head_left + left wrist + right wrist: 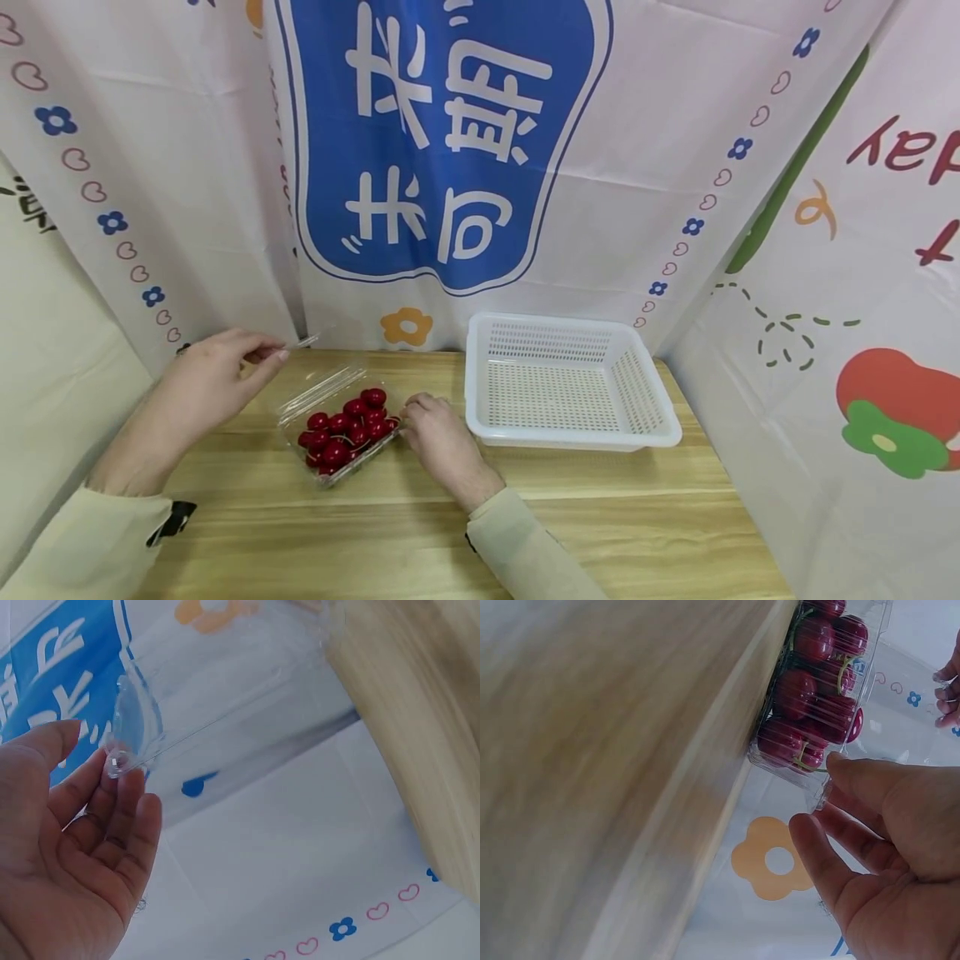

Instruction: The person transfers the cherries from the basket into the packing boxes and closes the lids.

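Observation:
A clear plastic clamshell box (352, 454) sits on the table with red cherries (335, 452) in its base, several with green stems. Its transparent lid (247, 682) is raised at the back left. At the lid's corner tab, my left hand (217, 375) touches with its fingertips, the thumb apart from it. My right hand (442, 442) is at the right end of the base. In the right wrist view, its fingertips lie right at the box's corner tab (819, 796), with the thumb spread below.
A white plastic basket (573, 437) with perforated walls stands right of the box, near the back of the wooden table (600, 517). Printed cloth (660, 100) hangs behind the table and along both sides.

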A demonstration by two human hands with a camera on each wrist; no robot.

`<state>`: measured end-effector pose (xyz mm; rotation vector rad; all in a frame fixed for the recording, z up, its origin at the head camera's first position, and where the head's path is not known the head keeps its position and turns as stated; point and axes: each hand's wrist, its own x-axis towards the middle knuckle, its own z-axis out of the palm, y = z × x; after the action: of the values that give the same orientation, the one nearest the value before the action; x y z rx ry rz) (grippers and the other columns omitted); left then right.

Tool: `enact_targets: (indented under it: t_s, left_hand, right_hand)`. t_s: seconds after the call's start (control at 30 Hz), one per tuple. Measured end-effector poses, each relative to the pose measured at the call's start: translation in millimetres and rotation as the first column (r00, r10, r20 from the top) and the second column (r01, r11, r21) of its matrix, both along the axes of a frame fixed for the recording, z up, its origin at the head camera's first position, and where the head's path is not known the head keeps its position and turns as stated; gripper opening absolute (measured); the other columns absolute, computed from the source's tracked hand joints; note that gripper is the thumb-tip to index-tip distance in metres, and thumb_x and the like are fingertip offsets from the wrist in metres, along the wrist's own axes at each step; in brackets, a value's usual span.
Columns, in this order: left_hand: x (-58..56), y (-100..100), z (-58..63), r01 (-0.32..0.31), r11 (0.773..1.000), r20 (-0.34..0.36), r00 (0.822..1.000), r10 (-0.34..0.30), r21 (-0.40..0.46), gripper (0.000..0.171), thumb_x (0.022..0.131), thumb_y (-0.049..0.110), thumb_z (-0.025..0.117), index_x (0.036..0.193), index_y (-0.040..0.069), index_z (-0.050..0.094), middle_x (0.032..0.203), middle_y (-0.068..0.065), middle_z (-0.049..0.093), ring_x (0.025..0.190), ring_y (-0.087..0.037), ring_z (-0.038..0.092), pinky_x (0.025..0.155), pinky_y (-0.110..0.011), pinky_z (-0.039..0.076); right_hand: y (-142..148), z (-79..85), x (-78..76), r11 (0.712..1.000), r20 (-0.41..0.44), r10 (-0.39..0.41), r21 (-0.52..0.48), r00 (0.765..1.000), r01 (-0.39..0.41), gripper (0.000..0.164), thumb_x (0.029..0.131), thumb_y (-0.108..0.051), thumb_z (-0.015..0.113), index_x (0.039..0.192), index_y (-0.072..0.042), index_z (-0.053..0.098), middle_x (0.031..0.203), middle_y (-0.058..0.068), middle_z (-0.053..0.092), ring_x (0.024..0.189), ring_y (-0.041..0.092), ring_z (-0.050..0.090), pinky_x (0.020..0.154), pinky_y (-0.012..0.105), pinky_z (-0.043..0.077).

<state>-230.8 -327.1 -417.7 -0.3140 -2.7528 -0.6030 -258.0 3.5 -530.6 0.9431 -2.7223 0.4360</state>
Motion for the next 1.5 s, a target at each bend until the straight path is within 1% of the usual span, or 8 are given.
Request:
enact_targets:
  t_s: [0.23, 0.37, 0.57, 0.83, 1.0, 1.17, 1.4, 1.5]
  left_hand:
    - [10.5, 19.6, -7.0, 0.066, 0.998, 0.069, 0.996, -0.065, -0.015, 0.033, 0.117, 0.028, 0.075, 0.135, 0.002, 0.082, 0.124, -0.020, 0.083, 0.109, -0.040, 0.082, 0.088, -0.064, 0.071]
    - [18.5, 30.7, -12.2, 0.108, 0.993, 0.102, 0.989, -0.102, -0.050, 0.040, 0.114, 0.032, 0.079, 0.144, 0.005, 0.079, 0.130, -0.018, 0.083, 0.113, -0.042, 0.082, 0.094, -0.070, 0.070]
    - [25.4, 43.7, -27.6, 0.173, 0.980, 0.093, 0.982, -0.164, -0.102, 0.044, 0.106, 0.031, 0.089, 0.141, 0.006, 0.081, 0.133, -0.017, 0.083, 0.114, -0.041, 0.081, 0.098, -0.069, 0.070]
    - [29.2, 52.3, -53.9, 0.215, 0.956, 0.075, 0.976, -0.204, -0.198, 0.049, 0.092, 0.028, 0.102, 0.135, 0.010, 0.085, 0.138, -0.017, 0.082, 0.122, -0.043, 0.080, 0.099, -0.069, 0.070]
    - [28.4, 54.0, -62.8, 0.232, 0.948, 0.058, 0.973, -0.225, -0.217, 0.049, 0.090, 0.023, 0.103, 0.133, 0.008, 0.085, 0.138, -0.017, 0.081, 0.129, -0.045, 0.077, 0.104, -0.070, 0.068]
    - [26.9, 54.8, -67.4, 0.242, 0.940, 0.062, 0.970, -0.234, -0.240, 0.047, 0.090, 0.021, 0.102, 0.132, 0.008, 0.085, 0.137, -0.017, 0.082, 0.131, -0.045, 0.077, 0.107, -0.069, 0.068]
    - [25.9, 53.4, -68.4, 0.246, 0.937, 0.082, 0.969, -0.233, -0.246, 0.047, 0.092, 0.022, 0.101, 0.134, 0.009, 0.085, 0.141, -0.019, 0.081, 0.131, -0.046, 0.077, 0.106, -0.071, 0.067]
    - [25.1, 53.4, -68.6, 0.248, 0.937, 0.084, 0.969, -0.234, -0.248, 0.046, 0.093, 0.022, 0.101, 0.134, 0.009, 0.085, 0.140, -0.017, 0.082, 0.132, -0.046, 0.078, 0.107, -0.070, 0.067]
  right_hand:
    - [-0.1, 1.7, 1.3, 1.000, 0.020, 0.003, 0.000, 1.000, -0.003, 0.028, 0.106, -0.021, 0.089, 0.132, -0.012, 0.085, 0.136, 0.000, 0.084, 0.122, 0.016, 0.080, 0.110, 0.027, 0.066]
    - [-0.3, 4.1, 2.1, 1.000, 0.041, 0.005, -0.011, 0.999, -0.004, 0.029, 0.106, -0.022, 0.090, 0.132, -0.011, 0.085, 0.137, 0.002, 0.083, 0.123, 0.018, 0.080, 0.111, 0.029, 0.066]
    - [-0.8, 9.9, 3.7, 0.998, 0.172, -0.003, -0.063, 0.985, 0.014, 0.031, 0.112, -0.025, 0.083, 0.139, -0.009, 0.082, 0.146, 0.006, 0.081, 0.133, 0.022, 0.080, 0.119, 0.034, 0.066]
    - [-2.3, 17.6, 6.7, 0.946, 0.439, -0.029, -0.279, 0.898, 0.166, 0.030, 0.119, -0.015, 0.066, 0.143, 0.000, 0.077, 0.141, 0.016, 0.082, 0.127, 0.027, 0.083, 0.103, 0.030, 0.071]
    - [-2.1, 18.4, 5.7, 0.906, 0.501, -0.003, -0.365, 0.866, 0.215, 0.034, 0.119, -0.012, 0.065, 0.149, 0.002, 0.071, 0.134, 0.018, 0.085, 0.120, 0.029, 0.085, 0.099, 0.031, 0.072]
    - [-2.3, 14.8, 3.7, 0.912, 0.542, -0.015, -0.337, 0.840, 0.234, 0.037, 0.120, -0.016, 0.063, 0.154, -0.001, 0.070, 0.130, 0.015, 0.087, 0.108, 0.021, 0.085, 0.087, 0.027, 0.070]
    - [-11.4, 11.0, -4.0, 0.864, 0.702, 0.082, -0.404, 0.708, 0.301, 0.047, 0.123, -0.013, 0.053, 0.167, 0.000, 0.058, 0.119, 0.022, 0.084, 0.092, 0.030, 0.086, 0.074, 0.031, 0.071]
    - [-16.0, 10.9, -8.5, 0.849, 0.723, 0.094, -0.418, 0.685, 0.325, 0.047, 0.122, -0.010, 0.052, 0.167, 0.000, 0.057, 0.117, 0.023, 0.083, 0.090, 0.034, 0.086, 0.076, 0.038, 0.074]
